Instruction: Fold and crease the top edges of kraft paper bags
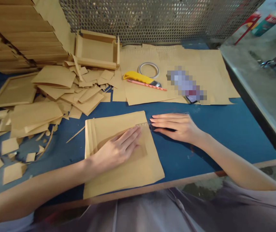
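A folded sheet of brown kraft paper (pixel 128 174) lies on the blue tabletop in front of me, with narrow creased strips along its left side. My left hand (pixel 118 148) rests flat on it, fingers stretched out toward the sheet's upper right. A clear ruler (pixel 142 124) with small marks shows at those fingertips and crosses the sheet's right edge. Over the ruler's right part lies my right hand (pixel 176 127), palm down with its fingers extended to the left. It hides much of the ruler, whose full shape I cannot tell.
Behind the sheet are a yellow utility knife (pixel 138 77), a pink patterned pencil (pixel 147 85), a tape roll (pixel 140 69) and a blurred phone (pixel 191 98) on brown paper (pixel 215 74). Cardboard scraps (pixel 36 112) heap at left, beside an open cardboard tray (pixel 96 61) and stacked cardboard (pixel 27 35).
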Available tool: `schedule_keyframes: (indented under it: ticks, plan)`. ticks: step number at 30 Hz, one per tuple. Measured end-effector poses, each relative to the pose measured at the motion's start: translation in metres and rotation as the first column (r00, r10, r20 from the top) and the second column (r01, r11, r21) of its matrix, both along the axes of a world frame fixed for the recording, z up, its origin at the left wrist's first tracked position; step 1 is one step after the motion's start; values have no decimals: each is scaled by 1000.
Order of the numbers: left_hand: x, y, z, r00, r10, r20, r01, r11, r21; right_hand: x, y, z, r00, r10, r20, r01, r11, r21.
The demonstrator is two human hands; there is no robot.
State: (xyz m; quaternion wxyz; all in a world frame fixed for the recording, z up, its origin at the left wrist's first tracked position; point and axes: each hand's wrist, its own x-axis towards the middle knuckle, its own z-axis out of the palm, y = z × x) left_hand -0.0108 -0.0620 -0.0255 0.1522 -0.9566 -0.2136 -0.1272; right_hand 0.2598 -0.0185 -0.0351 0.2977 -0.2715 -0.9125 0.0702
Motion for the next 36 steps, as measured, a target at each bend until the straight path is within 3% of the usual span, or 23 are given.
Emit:
schedule_keyframes:
  ticks: [25, 29, 36]
  plan:
    - [-2, 0, -1, 999, 7, 41, -1, 992, -130, 2, 0, -2, 1000, 1, -29, -2, 1000, -30]
    - [-3, 0, 0, 998, 14, 59, -2, 982, -191, 2, -1, -3, 999, -13, -41, 11, 999, -40]
    - [-3, 2, 0, 998, 11, 68, 2, 982, -188, 0, -3, -2, 997, -59, -48, 56, 997, -60]
